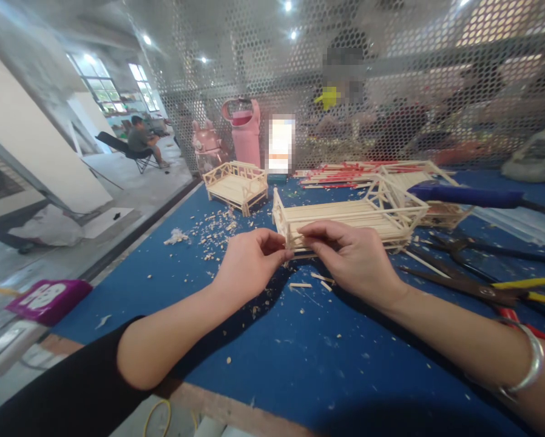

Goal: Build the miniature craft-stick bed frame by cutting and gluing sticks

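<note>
A miniature bed frame made of thin wooden sticks (340, 212) stands on the blue mat, with a slatted base and railed ends. My left hand (253, 258) pinches its near left corner between thumb and fingers. Close beside it, my right hand (352, 252) is closed in a pinch at the same end of the frame; whatever lies between those fingertips is too small to make out. Short cut stick pieces (300, 285) lie on the mat just below the hands. To the left stands a smaller railed stick model (236, 185).
Scissors (486, 292) and yellow-handled pliers (534, 284) lie at right, below a blue tool with a cord (473, 195). Red and plain sticks (345, 173) are piled behind. A pink bottle (246, 142) stands against the perforated metal screen (263, 67). Wood crumbs (218, 227) litter the mat.
</note>
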Tool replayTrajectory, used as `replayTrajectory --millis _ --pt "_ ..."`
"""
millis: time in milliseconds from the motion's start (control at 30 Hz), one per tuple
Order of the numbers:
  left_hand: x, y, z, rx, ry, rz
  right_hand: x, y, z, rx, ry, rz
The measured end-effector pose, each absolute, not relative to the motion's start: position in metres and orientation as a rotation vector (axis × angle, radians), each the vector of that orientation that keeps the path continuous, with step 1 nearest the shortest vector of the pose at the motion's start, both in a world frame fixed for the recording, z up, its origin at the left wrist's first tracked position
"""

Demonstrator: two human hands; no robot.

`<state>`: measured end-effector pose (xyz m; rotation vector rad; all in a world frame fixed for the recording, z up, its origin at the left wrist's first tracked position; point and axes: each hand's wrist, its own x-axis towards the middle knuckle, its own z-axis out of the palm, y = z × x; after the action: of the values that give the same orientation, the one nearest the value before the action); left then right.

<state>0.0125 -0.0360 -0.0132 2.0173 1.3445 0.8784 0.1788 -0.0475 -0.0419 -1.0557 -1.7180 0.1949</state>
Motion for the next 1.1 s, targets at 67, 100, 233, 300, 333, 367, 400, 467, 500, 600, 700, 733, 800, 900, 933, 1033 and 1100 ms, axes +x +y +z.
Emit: replayTrajectory --millis 67,100,233,300,333,367,400,467,500,600,700,733,800,900,933,1033,1100 --pt "0.012 -0.036 -0.012 2.021 1.336 0.867 0.179 -0.048 -0.043 -1.058 -1.707 0.182" --pt "0.012 -0.035 -0.012 2.019 1.329 0.866 0.179 -0.048 -0.043 -1.056 -1.698 0.179" --pt "0.01 -0.034 -0.012 2.023 1.286 0.876 0.179 -0.049 -0.046 -1.053 -1.663 0.192" --pt "0.009 -0.035 -0.013 2.116 1.308 0.894 0.179 -0.049 -0.047 -1.057 -1.65 0.215" --pt "0.008 -0.035 -0.013 2.198 1.322 0.917 0.179 -0.049 -0.047 -1.057 -1.645 0.229" --pt "0.008 -0.036 -0.014 2.3 1.323 0.951 0.179 -0.049 -0.047 -1.053 -1.639 0.245" --pt "0.007 -0.036 -0.014 2.411 1.308 0.992 0.179 -0.049 -0.047 -1.049 -1.634 0.261" --pt "0.006 -0.037 -0.015 2.633 1.24 1.064 0.179 -0.049 -0.047 -1.039 -1.625 0.297" --pt "0.006 -0.037 -0.015 2.725 1.204 1.085 0.179 -0.049 -0.047 -1.036 -1.619 0.315" --pt "0.007 -0.038 -0.016 2.844 1.166 1.109 0.179 -0.049 -0.046 -1.033 -1.61 0.342" --pt "0.007 -0.037 -0.017 2.829 1.136 1.169 0.18 -0.051 -0.046 -1.052 -1.612 0.344" --pt "0.007 -0.037 -0.018 2.837 1.117 1.207 0.18 -0.051 -0.046 -1.06 -1.61 0.347" --pt "0.007 -0.038 -0.017 2.88 1.074 1.299 0.18 -0.052 -0.046 -1.069 -1.599 0.356" --pt "0.01 -0.039 -0.008 2.894 1.061 1.436 0.179 -0.052 -0.046 -1.052 -1.587 0.378" --pt "0.011 -0.039 -0.002 2.873 1.066 1.439 0.179 -0.051 -0.046 -1.041 -1.583 0.387" --pt "0.016 -0.035 0.023 2.78 1.069 1.188 0.178 -0.05 -0.046 -1.008 -1.578 0.407" --pt "0.019 -0.028 0.037 2.722 1.051 0.874 0.179 -0.05 -0.046 -1.009 -1.58 0.403"
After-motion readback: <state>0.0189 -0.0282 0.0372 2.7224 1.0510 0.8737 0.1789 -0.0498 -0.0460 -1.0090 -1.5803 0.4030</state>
